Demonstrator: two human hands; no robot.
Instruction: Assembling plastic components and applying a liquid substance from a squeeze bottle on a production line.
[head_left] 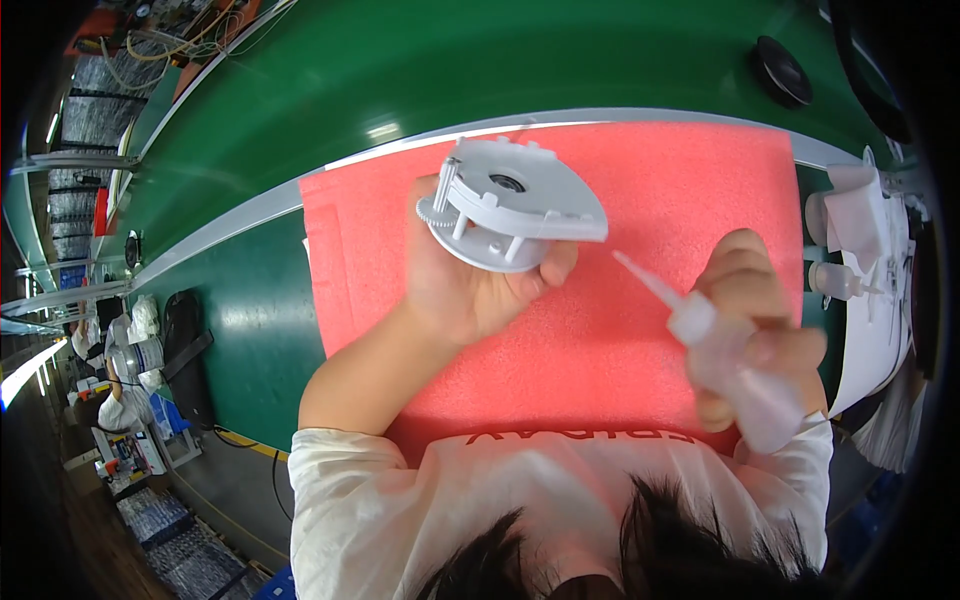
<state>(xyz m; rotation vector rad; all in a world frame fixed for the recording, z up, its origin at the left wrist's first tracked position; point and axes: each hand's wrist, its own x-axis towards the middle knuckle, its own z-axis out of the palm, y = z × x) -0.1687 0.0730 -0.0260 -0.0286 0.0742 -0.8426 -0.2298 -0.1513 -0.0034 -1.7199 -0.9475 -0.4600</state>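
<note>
Above a pink foam sheet [560, 370], my left hand [470, 295] grips a white plastic gear housing [545, 190] from below. The housing is wedge-shaped, with a round dark-rimmed hole in its top plate, short posts between its two plates and a small toothed gear at its left side. My right hand [765, 320] is closed around a translucent squeeze bottle [735, 365] with a long thin nozzle. The nozzle tip points up and left, close to the housing's right corner but apart from it. Bottle and right hand are slightly blurred.
Beyond the foam runs a green conveyor belt [450, 60] with a pale metal edge. A black round object [783, 72] sits on it at the far right. Small white bottles [835, 280] stand at the right by a white sheet. At the left, a person [120, 410] and shelving are visible.
</note>
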